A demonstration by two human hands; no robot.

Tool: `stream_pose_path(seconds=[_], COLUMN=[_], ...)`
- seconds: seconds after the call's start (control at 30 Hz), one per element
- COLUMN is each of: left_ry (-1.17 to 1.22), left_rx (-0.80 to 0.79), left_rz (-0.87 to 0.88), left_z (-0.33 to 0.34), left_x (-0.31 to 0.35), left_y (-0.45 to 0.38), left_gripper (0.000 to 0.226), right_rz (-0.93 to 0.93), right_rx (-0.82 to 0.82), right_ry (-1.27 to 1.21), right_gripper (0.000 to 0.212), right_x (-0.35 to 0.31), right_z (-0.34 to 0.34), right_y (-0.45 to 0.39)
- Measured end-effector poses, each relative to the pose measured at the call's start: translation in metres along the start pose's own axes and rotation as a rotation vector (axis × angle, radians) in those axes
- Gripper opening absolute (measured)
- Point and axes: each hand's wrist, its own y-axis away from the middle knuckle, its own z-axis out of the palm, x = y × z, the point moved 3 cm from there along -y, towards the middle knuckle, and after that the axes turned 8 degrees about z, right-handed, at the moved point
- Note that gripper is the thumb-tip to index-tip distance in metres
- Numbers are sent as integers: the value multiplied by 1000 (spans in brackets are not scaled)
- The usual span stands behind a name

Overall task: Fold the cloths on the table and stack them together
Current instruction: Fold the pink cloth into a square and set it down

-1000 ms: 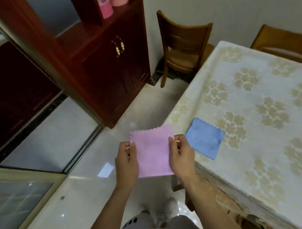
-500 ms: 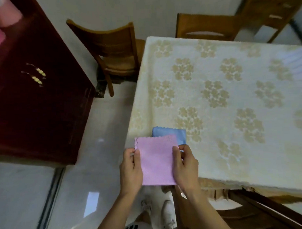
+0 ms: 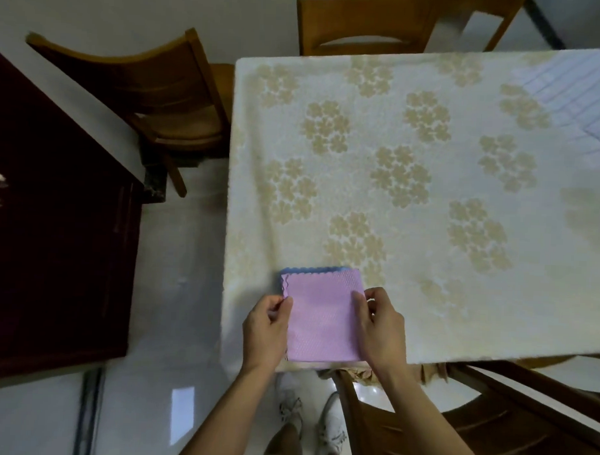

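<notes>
A folded pink cloth (image 3: pixel 322 316) lies over a folded blue cloth (image 3: pixel 310 270) at the near left corner of the table (image 3: pixel 429 197). Only a thin scalloped strip of the blue cloth shows, along the pink cloth's far and left edges. My left hand (image 3: pixel 266 328) pinches the pink cloth's left edge. My right hand (image 3: pixel 380 329) pinches its right edge. The near edge of the pink cloth reaches the table's front edge.
A floral tablecloth covers the table. Wooden chairs stand at the far left (image 3: pixel 167 103), the far side (image 3: pixel 366 29) and the near right (image 3: pixel 489 421). A dark red cabinet (image 3: pixel 53 235) stands on the left across a strip of tiled floor.
Both hands have carried the pink cloth from off the table's corner onto the blue cloth, which is now almost fully covered. The view has swung to face the table squarely.
</notes>
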Motion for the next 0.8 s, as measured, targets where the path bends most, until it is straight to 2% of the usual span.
stream_pose_path(seconds=[0.23, 0.37, 0.6, 0.8], left_ry=[-158, -274, -438, -444], left_rx=[7, 23, 66, 47], left_rz=[-37, 10, 31, 1], left_z=[10, 9, 6, 4], left_x=[-12, -14, -9, -8], left_y=[-33, -40, -43, -41], left_gripper=[18, 20, 14, 16], right_rz=[51, 75, 112, 110], right_rx=[-7, 17, 70, 121], right_ry=[75, 128, 194, 181], right_gripper=[27, 29, 19, 19], right_x=[7, 10, 7, 7], right_z=[17, 28, 39, 39], right_y=[-35, -44, -45, -43])
